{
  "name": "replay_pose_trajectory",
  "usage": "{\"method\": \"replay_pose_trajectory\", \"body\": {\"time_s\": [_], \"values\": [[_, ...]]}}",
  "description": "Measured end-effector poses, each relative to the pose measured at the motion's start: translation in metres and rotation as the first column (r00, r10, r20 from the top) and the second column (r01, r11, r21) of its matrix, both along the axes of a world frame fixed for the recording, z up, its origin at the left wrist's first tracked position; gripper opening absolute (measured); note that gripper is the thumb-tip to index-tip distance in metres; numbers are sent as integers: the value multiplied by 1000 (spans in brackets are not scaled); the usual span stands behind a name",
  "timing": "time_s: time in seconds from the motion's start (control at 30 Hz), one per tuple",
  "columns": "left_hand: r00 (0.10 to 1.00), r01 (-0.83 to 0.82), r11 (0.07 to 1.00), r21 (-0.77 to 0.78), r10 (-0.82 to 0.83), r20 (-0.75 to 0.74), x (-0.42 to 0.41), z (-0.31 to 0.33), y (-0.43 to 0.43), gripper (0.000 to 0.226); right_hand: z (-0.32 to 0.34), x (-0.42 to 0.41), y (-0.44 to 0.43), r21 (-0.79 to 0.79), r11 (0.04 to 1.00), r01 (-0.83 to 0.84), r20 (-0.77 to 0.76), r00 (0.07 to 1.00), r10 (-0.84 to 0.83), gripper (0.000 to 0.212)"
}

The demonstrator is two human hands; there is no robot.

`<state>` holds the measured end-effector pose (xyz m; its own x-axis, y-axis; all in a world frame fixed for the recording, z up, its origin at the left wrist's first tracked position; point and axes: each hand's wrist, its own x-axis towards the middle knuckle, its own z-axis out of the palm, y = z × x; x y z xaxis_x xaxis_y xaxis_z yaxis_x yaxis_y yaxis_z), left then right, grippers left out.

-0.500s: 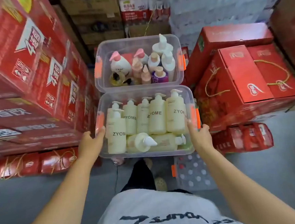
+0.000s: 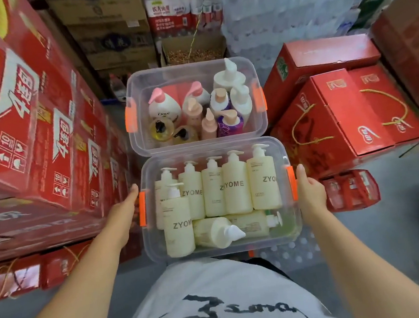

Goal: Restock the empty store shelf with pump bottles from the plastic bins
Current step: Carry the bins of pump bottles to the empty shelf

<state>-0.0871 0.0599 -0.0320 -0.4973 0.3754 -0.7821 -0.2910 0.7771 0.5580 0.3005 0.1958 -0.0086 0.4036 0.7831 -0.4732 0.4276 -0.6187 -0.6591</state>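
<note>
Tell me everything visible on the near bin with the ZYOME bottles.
The near bin is clear plastic, lidless, with orange latches at both ends. Inside are cream ZYOME pump bottles, six upright and two lying at the front. The left hand and right hand grip its ends; the far bin sits behind.

Clear plastic bins: two. Near bin (image 2: 156, 254), between left hand (image 2: 124, 212) and right hand (image 2: 310, 193): eight cream ZYOME bottles (image 2: 235, 182), six upright, two lying. Far bin (image 2: 136, 84), beyond hands: ten mixed pump bottles (image 2: 163, 107), two yellow with black pumps, rest white, pink, purple. Orange latches (image 2: 142, 209): four, two per bin.
</note>
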Motion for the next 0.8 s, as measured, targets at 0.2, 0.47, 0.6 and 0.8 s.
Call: {"method": "replay_pose_trajectory", "body": {"time_s": [0.2, 0.47, 0.6, 0.8], "values": [[998, 46, 999, -28, -45, 37, 6, -2, 15, 74, 6, -11, 17, -148, 988, -39, -56, 998, 31, 87], [985, 76, 992, -101, -90, -146, 23, 3, 15, 91, 9, -18, 11, -186, 983, 3, -40, 999, -11, 70], [967, -1, 989, -145, -36, -254, 33, 3, 5, 87, 8, -19, 4, -148, 989, -2, 96, 995, 17, 84], [935, -70, 992, -105, 28, -353, 43, 10, -19, 86, 2, -1, -38, -80, 997, -13, 142, 990, 24, 91]]}}
